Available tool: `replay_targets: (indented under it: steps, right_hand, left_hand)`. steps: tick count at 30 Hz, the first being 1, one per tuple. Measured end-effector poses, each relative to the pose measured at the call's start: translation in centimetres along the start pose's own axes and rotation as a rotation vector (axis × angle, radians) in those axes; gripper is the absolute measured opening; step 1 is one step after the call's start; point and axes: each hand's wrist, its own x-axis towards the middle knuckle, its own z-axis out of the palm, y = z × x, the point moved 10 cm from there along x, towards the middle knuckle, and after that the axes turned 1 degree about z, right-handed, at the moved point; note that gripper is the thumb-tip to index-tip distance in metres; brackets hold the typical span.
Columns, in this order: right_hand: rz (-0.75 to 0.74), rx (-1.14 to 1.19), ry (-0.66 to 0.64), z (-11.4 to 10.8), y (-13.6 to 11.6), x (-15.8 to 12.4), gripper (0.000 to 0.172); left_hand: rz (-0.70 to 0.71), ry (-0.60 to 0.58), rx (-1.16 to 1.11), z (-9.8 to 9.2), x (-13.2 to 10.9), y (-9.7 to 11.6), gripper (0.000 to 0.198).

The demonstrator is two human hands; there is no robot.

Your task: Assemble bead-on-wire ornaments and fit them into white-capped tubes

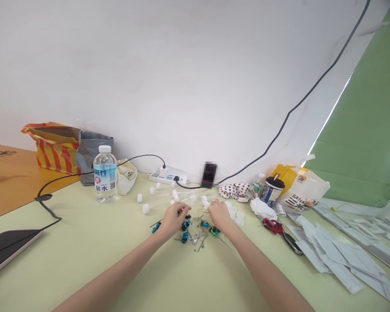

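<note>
My left hand (174, 220) is over the table with its fingers curled toward the thumb; whatever they grip is too small to make out. Close under it are small blue metal parts (185, 237) with thin pins. To the right, my right hand (219, 215) is closed, fingers bent downward, and its fingertips are hidden. White caps (205, 200) lie just beyond it, and a green metal part (213, 231) is beside its wrist. Loose thin metal rods (200, 243) are scattered between the hands. Clear tubes with white caps (145, 209) lie behind my left hand.
A water bottle (105, 177) stands at the left, near a tablet-like device (9, 249). Against the wall are a power strip (169, 176) and a phone (209, 174). A dark cup (272, 191), red-handled scissors (273, 225) and white flat packets (338, 251) occupy the right.
</note>
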Motion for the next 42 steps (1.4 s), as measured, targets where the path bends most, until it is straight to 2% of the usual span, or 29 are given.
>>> replay_targets:
  steps: [3,6,8,11,15,17,23,29,35,42]
  right_hand:
    - [0.061,0.262,0.130,-1.8,1.0,-0.3,0.016]
    - [0.106,0.693,0.224,-2.5,1.4,-1.1,0.013]
    - [0.102,1.001,0.191,-1.9,0.6,-1.3,0.013]
    - [0.119,1.378,0.098,-0.5,-1.0,-1.6,0.024]
    - [0.229,1.656,-0.025,1.6,-2.4,-2.3,0.039]
    - [0.232,1.713,-0.042,2.0,-2.7,-2.4,0.044]
    - [0.268,1.661,0.084,2.4,-0.9,-2.4,0.041]
    - [0.291,1.489,0.063,2.2,-0.5,-3.0,0.037]
    - [0.190,1.514,0.026,1.5,-1.5,-2.9,0.033]
    - [0.201,1.547,-0.029,2.2,-1.8,-2.8,0.030]
  left_hand:
    - [-0.049,-0.032,-0.094,0.6,0.1,-0.5,0.037]
    - [-0.041,-0.139,-0.178,2.3,-0.5,-0.1,0.040]
    - [-0.022,-0.212,-0.215,3.5,-1.0,0.3,0.044]
    - [-0.036,-0.274,-0.311,4.7,-1.5,0.2,0.045]
    - [-0.123,-0.316,-0.514,5.6,-1.6,-0.8,0.045]
    - [-0.150,-0.314,-0.587,5.5,-1.5,-1.1,0.047]
    - [-0.210,-0.269,-0.716,4.9,-1.3,-1.9,0.050]
    - [-0.236,-0.306,-0.799,5.3,-1.6,-2.2,0.047]
    - [-0.252,-0.301,-0.770,5.3,-1.6,-2.5,0.047]
    - [-0.220,-0.288,-0.733,5.1,-1.5,-2.3,0.046]
